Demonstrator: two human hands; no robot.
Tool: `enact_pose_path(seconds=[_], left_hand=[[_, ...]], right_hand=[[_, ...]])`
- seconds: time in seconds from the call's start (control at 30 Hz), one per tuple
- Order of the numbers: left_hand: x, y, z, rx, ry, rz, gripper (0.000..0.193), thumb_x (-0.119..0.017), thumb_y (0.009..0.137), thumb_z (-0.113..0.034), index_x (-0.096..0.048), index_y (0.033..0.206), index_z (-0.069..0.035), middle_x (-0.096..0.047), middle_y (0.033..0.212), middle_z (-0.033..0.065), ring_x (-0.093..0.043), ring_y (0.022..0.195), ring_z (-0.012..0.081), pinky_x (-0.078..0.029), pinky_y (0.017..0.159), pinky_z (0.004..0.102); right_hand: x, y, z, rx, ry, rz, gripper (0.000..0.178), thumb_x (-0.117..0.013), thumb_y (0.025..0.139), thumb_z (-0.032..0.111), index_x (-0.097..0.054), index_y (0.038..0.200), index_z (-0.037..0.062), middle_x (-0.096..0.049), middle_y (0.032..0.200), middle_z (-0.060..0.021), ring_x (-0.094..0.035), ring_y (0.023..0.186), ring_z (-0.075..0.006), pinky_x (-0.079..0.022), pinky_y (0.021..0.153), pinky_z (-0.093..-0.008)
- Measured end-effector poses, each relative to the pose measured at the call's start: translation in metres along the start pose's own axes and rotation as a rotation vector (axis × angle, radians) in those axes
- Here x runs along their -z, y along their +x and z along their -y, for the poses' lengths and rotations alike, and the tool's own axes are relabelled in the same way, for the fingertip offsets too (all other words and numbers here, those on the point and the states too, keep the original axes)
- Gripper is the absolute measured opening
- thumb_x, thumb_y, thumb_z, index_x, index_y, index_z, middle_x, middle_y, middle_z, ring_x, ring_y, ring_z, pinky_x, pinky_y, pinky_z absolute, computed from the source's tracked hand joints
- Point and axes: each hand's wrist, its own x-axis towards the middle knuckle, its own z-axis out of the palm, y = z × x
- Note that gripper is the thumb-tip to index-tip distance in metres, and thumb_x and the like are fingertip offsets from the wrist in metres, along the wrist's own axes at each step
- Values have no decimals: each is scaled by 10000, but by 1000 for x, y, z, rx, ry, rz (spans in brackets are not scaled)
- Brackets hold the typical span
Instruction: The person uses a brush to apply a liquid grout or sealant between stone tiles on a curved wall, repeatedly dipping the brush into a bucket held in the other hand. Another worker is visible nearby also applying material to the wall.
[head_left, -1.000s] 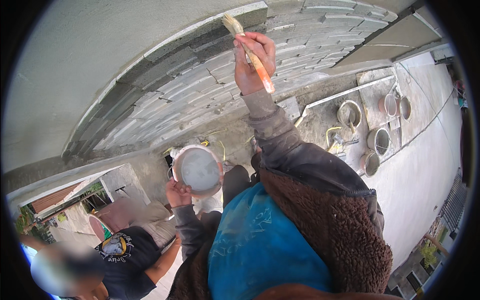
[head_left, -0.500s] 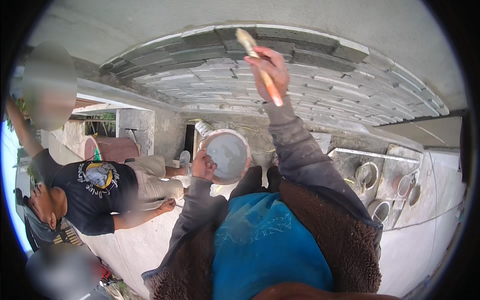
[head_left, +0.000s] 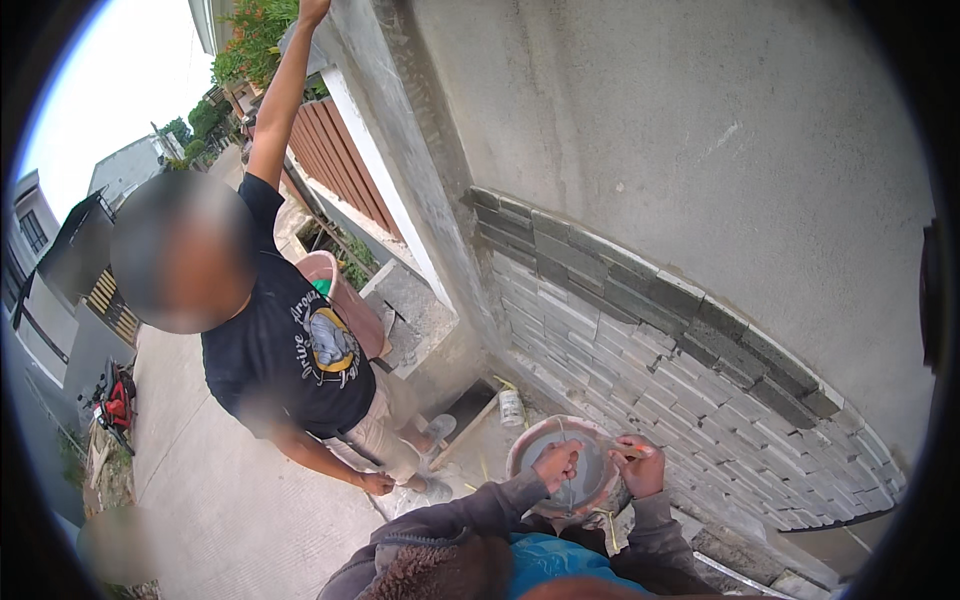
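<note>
- Left hand (head_left: 557, 465): closed in a fist over the bucket's mouth, fingers curled around what looks like the thin wire handle (head_left: 564, 431).
- Right hand (head_left: 640, 469): at the bucket's right side, fingers pinching the brush (head_left: 631, 452) by its orange-marked grip; bristle end too small to make out.
- Bucket (head_left: 514, 460): round, pinkish rim, low in front of the person and near the foot of the wall; grey liquid (head_left: 592, 468) inside, visible between the hands.
- White container (head_left: 511, 408): just beyond the bucket, on the ground, with a yellowish strip near its top.
- Stone cladding (head_left: 640, 345): thin stacked pieces along the lower wall, upper rows darker than the pale rows below; plain grey plaster (head_left: 650, 130) above.
- Co-worker (head_left: 285, 340): stands to the left, black printed T-shirt, light shorts; one arm raised to a grey pillar, the other hanging low.
- Pink barrel (head_left: 350, 310): behind the co-worker, something green inside.
- Farther left: pale pavement (head_left: 190, 470) and a red-and-black motorbike (head_left: 118, 402).
</note>
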Motion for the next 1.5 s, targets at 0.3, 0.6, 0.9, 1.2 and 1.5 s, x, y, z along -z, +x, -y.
enact_pose_path(seconds=[0.3, 0.6, 0.9, 1.2, 1.5], left_hand=[[-37, -4, -29, -2, 126, 263, 223, -647, 910, -246, -510, 761, -152, -413, 653, -63, -352, 536, 55, -325, 533, 266], [-58, 9, -4, 90, 90, 346, 87, -589, 945, -213, -526, 901, -171, -388, 630, -82, -422, 589, 86, -406, 676, 336], [-87, -12, 48, 83, 30, 273, 264, -532, 971, -221, -439, 728, -178, -356, 589, -76, -409, 559, 99, -397, 657, 335], [-103, -56, 85, -79, -50, 91, 322, -552, 961, -216, -416, 673, -170, -363, 578, -60, -367, 527, 116, -365, 607, 341], [-111, -69, 100, -109, -64, 14, 303, -553, 956, -212, -429, 682, -173, -345, 569, -59, -343, 511, 107, -358, 591, 327]], right_hand=[[-66, -2, -40, 278, -277, -128, 181, -664, 787, 93, -725, 958, 103, -692, 915, -142, -665, 884, -349, -533, 754, -427], [5, -59, -60, -163, -20, -267, 242, -771, 807, 260, -725, 995, 114, -713, 952, -128, -704, 866, -257, -561, 729, -397], [188, -97, -81, 85, 1577, -694, 530, -677, 928, 88, -461, 1410, 50, -603, 1226, -62, -603, 1084, -151, -526, 890, -320], [352, -62, -88, 286, 604, -939, 438, -771, 850, 72, -621, 1249, -29, -668, 1157, -98, -603, 1098, -143, -478, 972, -286], [439, -99, -125, 367, -100, -1632, 362, -744, 853, 54, -675, 1208, 62, -624, 1068, -68, -630, 998, -199, -529, 912, -301]])
